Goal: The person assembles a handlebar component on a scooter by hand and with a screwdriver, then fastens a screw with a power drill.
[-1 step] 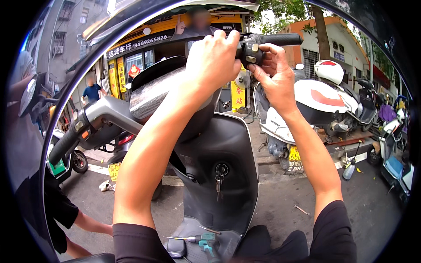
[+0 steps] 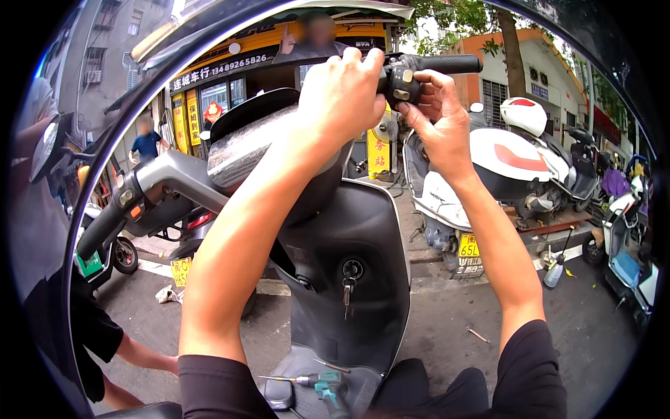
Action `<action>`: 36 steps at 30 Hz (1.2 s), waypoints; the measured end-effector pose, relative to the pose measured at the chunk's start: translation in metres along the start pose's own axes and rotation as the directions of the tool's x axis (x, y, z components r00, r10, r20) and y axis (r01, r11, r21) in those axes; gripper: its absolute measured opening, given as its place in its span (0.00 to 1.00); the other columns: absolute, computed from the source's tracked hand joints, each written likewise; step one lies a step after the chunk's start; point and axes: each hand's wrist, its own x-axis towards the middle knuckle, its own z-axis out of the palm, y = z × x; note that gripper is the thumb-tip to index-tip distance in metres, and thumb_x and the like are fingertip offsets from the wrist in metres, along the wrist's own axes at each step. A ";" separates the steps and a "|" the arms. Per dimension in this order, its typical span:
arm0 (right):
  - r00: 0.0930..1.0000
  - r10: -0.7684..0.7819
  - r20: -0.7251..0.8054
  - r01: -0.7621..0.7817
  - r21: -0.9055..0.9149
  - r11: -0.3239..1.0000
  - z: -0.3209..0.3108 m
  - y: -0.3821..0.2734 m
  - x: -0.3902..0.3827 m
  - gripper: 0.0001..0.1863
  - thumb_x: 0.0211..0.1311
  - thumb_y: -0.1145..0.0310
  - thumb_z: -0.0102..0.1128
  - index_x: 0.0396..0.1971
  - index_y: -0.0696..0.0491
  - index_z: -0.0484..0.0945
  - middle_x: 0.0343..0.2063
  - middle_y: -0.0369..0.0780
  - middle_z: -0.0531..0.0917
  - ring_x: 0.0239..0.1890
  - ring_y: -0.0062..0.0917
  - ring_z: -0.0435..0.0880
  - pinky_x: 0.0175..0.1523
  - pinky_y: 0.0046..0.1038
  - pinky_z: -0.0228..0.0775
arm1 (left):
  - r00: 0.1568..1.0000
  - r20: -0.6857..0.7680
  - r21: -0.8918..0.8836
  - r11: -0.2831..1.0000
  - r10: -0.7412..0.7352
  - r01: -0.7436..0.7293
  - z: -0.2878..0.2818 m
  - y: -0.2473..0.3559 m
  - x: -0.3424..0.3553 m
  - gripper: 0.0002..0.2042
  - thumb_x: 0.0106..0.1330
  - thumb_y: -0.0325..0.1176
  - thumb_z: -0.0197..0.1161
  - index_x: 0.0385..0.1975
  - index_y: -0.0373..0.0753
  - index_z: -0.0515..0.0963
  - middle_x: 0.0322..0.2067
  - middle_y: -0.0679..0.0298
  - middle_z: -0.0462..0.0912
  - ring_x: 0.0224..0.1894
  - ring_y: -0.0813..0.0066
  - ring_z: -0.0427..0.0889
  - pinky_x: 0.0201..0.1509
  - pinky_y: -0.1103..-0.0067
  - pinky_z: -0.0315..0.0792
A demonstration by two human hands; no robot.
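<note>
I have both hands raised to the right end of a scooter's handlebar. My left hand [image 2: 342,94] is closed over the inner side of the black handlebar switch housing [image 2: 403,84], its fingertips hidden behind. My right hand [image 2: 440,122] pinches that housing from the outer side, thumb below and fingers curled at its edge. Light-coloured buttons show on the housing. Beyond it the black rubber grip [image 2: 450,64] sticks out to the right. Below, the dark front panel [image 2: 349,230] carries an ignition lock with keys [image 2: 347,290] hanging from it.
A teal power drill [image 2: 328,387], a thin screwdriver [image 2: 331,366] and a black mirror-like piece [image 2: 280,394] lie on the footboard. A wrench [image 2: 478,334] is on the ground. The left grip [image 2: 101,234] juts out leftward. Parked scooters [image 2: 502,157] stand right. A bystander's arm [image 2: 146,355] shows at left.
</note>
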 end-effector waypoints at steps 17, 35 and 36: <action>0.824 -0.429 0.370 0.545 -0.727 0.418 -0.031 -0.007 0.026 0.42 0.37 0.66 0.77 0.59 0.46 0.71 0.52 0.39 0.73 0.55 0.39 0.71 0.58 0.39 0.65 | 0.998 -0.057 -0.009 1.000 -0.024 0.024 0.003 -0.001 0.000 0.21 0.50 0.39 0.64 0.42 0.34 0.73 0.34 0.52 0.81 0.38 0.55 0.84 0.41 0.64 0.77; 0.727 -0.435 0.531 0.686 -0.586 0.432 -0.041 -0.003 0.055 0.38 0.37 0.64 0.76 0.54 0.49 0.73 0.50 0.40 0.76 0.51 0.37 0.76 0.56 0.37 0.72 | 1.000 -0.018 -0.118 0.993 0.013 -0.015 0.008 -0.004 0.000 0.35 0.45 0.55 0.76 0.44 0.33 0.73 0.40 0.51 0.80 0.45 0.55 0.83 0.47 0.66 0.77; 0.722 -0.428 0.543 0.691 -0.588 0.420 -0.041 -0.003 0.055 0.38 0.37 0.63 0.76 0.55 0.50 0.73 0.53 0.41 0.76 0.52 0.38 0.76 0.57 0.37 0.72 | 0.998 -0.046 -0.111 0.993 0.036 -0.041 0.008 -0.005 0.000 0.35 0.45 0.55 0.76 0.43 0.33 0.73 0.39 0.51 0.81 0.43 0.54 0.83 0.45 0.66 0.78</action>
